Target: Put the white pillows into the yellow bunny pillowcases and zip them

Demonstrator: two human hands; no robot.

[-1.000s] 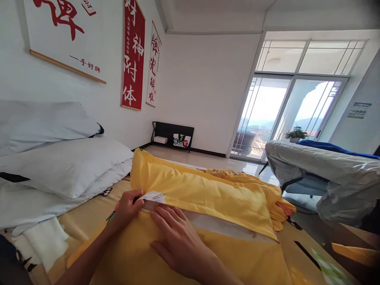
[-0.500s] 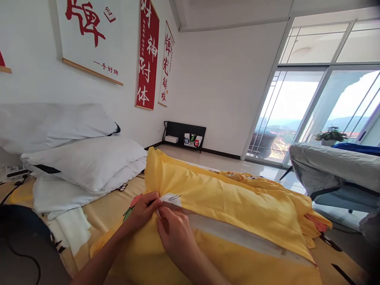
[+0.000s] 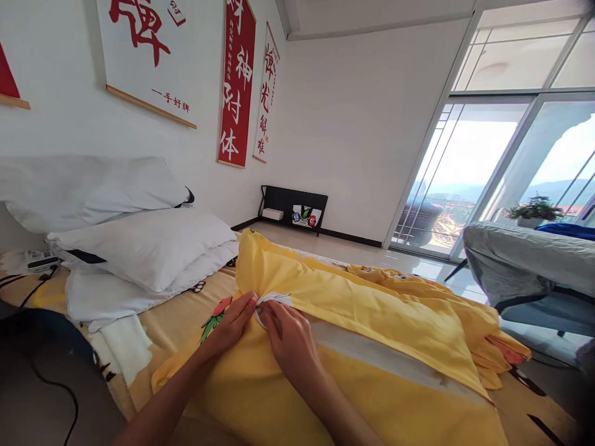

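Note:
A yellow duvet cover lies bunched on the bed, with a long open slit showing the white filling inside. My left hand pinches the cover's edge at the left end of the slit. My right hand meets it there, fingers closed on the same edge beside a small white patch of the cover. Both forearms reach in from the lower left.
White pillows are stacked at the bed's head on the left, above folded white fabric. A dark object with a cable lies lower left. A grey covered chair stands right. Red-lettered scrolls hang on the wall.
My right hand has slid left along the slit, from lying flat to pinching the edge next to my left hand. The camera view has shifted so more of the bed's left side shows.

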